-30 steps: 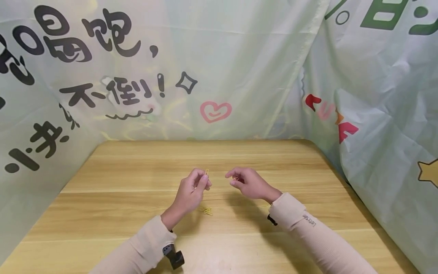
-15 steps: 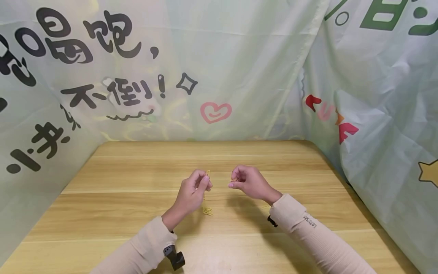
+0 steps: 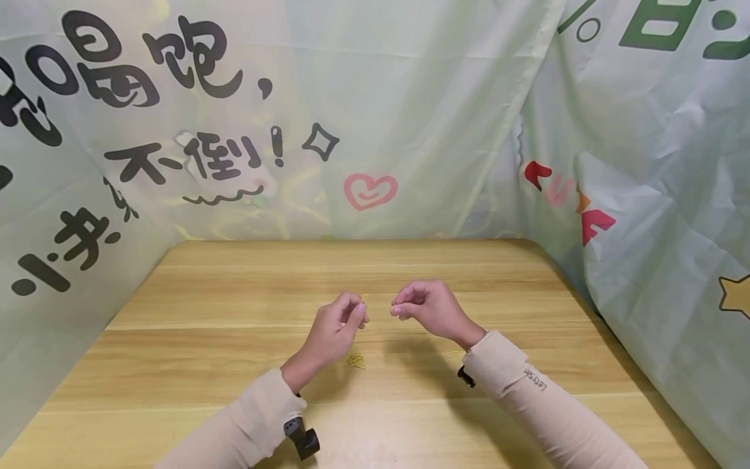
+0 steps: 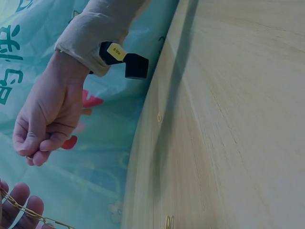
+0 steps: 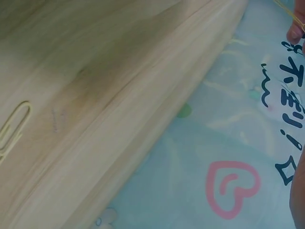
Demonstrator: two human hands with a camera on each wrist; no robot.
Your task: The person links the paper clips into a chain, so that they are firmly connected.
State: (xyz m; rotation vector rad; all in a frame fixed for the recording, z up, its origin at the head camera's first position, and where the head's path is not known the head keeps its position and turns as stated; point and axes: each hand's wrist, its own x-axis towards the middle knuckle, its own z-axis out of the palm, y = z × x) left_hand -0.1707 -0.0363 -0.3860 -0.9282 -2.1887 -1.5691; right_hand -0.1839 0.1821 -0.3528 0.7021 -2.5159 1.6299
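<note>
In the head view my left hand (image 3: 335, 329) pinches the end of a yellow paper clip chain (image 4: 35, 216). In the left wrist view, the links run across its fingers (image 4: 19, 196). Across a small gap, my right hand (image 3: 432, 309) faces it, thumb and forefinger pinching a paper clip (image 4: 29, 158) that is mostly hidden by the fingertips. Both hands are above the wooden table. Below the left hand lies a small pile of yellow paper clips (image 3: 355, 361).
A loose paper clip (image 5: 15, 128) lies on the wooden table (image 3: 234, 391), close to the right cuff (image 3: 495, 355). Printed cloth (image 3: 410, 98) hangs behind and along both sides of the table. Each wrist carries a black camera, such as the left one (image 3: 301, 438).
My left hand has shifted slightly right, towards the other hand. The right fingers have drawn closer together, and the clip that showed between them is now mostly covered.
</note>
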